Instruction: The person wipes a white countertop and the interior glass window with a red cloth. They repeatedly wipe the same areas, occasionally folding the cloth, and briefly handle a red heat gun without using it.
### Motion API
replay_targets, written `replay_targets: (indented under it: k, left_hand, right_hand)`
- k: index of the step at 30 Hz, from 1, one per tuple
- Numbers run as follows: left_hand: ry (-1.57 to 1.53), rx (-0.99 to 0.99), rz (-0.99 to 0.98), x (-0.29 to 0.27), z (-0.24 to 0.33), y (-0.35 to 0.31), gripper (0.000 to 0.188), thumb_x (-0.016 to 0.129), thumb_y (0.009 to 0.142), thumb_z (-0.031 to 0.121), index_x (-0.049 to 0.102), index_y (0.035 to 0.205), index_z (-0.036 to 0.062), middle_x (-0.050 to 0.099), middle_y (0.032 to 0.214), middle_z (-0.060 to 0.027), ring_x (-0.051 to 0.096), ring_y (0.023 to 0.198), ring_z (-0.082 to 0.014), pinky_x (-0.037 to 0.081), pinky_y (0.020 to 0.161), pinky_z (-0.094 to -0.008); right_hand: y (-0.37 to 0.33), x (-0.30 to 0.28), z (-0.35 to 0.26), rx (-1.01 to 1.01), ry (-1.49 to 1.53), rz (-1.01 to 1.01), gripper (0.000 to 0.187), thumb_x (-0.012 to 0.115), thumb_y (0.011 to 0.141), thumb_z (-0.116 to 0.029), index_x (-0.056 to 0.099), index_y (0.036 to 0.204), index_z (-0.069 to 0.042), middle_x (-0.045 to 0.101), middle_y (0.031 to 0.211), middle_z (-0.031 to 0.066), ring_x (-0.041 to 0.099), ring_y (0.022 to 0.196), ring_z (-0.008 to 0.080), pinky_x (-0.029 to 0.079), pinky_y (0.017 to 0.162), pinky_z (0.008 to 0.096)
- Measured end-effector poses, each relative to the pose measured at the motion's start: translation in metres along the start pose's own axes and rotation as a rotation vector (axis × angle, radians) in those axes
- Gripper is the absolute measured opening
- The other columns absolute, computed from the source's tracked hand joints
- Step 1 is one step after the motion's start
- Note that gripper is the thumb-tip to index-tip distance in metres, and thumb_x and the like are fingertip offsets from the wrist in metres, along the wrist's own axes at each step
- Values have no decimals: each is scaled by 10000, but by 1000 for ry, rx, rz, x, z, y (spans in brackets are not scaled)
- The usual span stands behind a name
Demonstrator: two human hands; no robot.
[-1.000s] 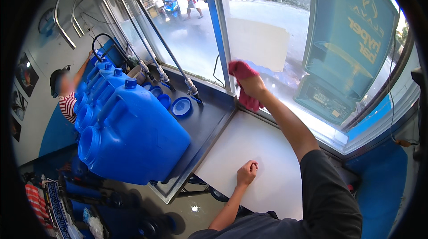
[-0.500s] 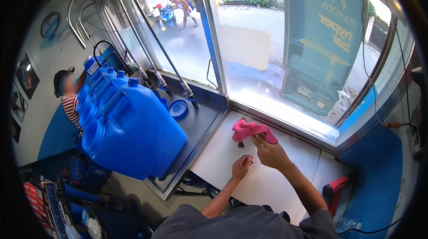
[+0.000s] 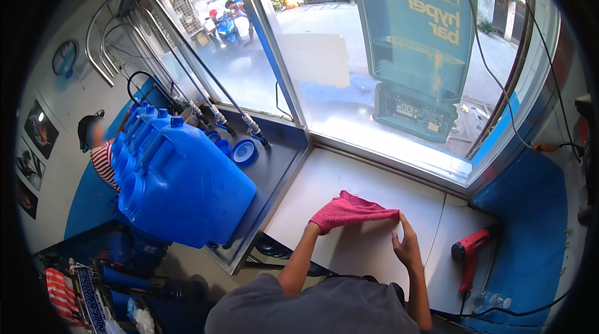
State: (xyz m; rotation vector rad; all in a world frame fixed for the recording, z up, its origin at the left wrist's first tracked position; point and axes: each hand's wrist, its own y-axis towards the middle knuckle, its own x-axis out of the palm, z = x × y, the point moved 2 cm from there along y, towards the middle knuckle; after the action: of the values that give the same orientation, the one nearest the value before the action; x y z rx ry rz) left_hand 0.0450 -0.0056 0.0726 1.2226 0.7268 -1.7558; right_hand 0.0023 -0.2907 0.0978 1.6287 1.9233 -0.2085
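Left of centre, large blue jugs (image 3: 187,187) lie on a dark metal tray (image 3: 274,172); the white counter (image 3: 368,184) fills lower centre. Pink cloth (image 3: 349,210) lies on the counter at lower centre, left hand (image 3: 317,227) under its left end, grip hidden. Right hand (image 3: 407,243), fingers open, touches the cloth's right end; a red heat gun (image 3: 469,253) lies lower right.

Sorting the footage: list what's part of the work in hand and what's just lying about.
In use: pink cloth, left hand under it, right hand at its corner, white counter.

Lying about: red heat gun, blue jugs, blue caps, plastic bottle.
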Motion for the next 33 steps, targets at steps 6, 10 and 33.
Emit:
replay_targets:
  k: [6,10,33]
  left_hand:
    - [-482,-222,367,16,-63,39,242,652,911,78,642,1151,42,636,1130,-100,602,1066,-192,497,920,-319]
    - [-263,-37,710,-11,-102,103,392,780,435,261,654,771,105,574,955,-181,540,970,-394,399,990,-403]
    - [510,-1140,745,22,-126,216,437,776,772,374,546,1039,115,603,982,-31,584,939,-169,488,792,-364]
  right_hand:
    - [-19,-9,51,124,39,194,241,592,845,58,620,1079,8,567,903,102,595,815,176,498,776,294]
    - [11,-7,86,225,19,262,225,523,814,96,642,978,-3,538,776,73,488,660,183,425,634,306]
    - [93,35,133,164,-620,128,578,561,842,-115,485,1412,-62,387,1513,159,346,1420,309,222,1199,525]
